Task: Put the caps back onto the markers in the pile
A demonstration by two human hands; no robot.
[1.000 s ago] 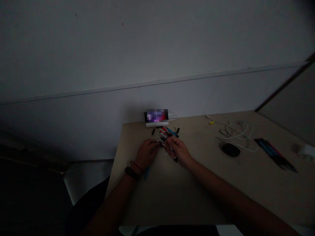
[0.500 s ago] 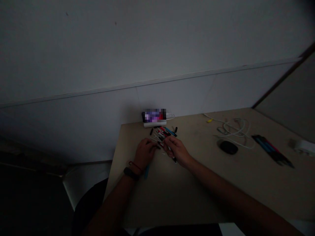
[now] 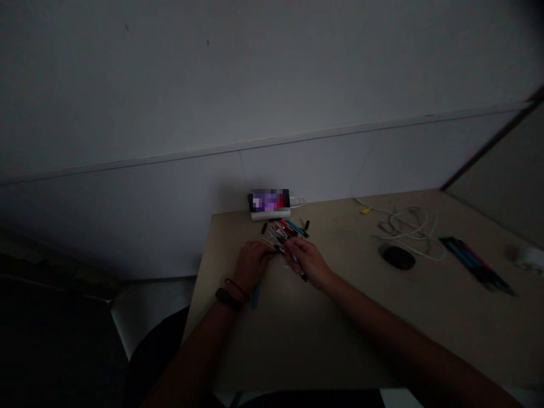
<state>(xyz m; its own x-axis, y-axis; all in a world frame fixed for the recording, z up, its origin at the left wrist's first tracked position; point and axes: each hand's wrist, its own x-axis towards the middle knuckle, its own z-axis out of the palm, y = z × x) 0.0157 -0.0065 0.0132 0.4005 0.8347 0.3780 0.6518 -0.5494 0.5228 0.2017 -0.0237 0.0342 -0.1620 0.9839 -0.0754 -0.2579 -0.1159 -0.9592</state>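
Observation:
My right hand (image 3: pixel 309 259) is closed around a pen (image 3: pixel 304 277), whose dark end sticks out below the palm. My left hand (image 3: pixel 251 263) faces it with fingers pinched together; whatever lies between those fingertips is too dark and small to make out. Just beyond both hands lies a loose pile of pen parts (image 3: pixel 278 229): thin white refills, red and blue barrels and black pieces. A black cap (image 3: pixel 264 228) lies left of the pile and another black cap (image 3: pixel 307 225) right of it. Beside my left wrist rests a blue barrel (image 3: pixel 255 296).
A phone (image 3: pixel 270 199) leans on a white stand (image 3: pixel 271 215) against the wall. To the right are a black mouse (image 3: pixel 398 257), a coiled white cable (image 3: pixel 410 232), a packet of dark, blue and red pens (image 3: pixel 476 263) and a blurred white object (image 3: pixel 531 258). The table's left edge runs near my left arm.
The whole view has shifted slightly, so things sit a little further right. My left fingertips have come closer to my right hand. The pen remains in my right hand.

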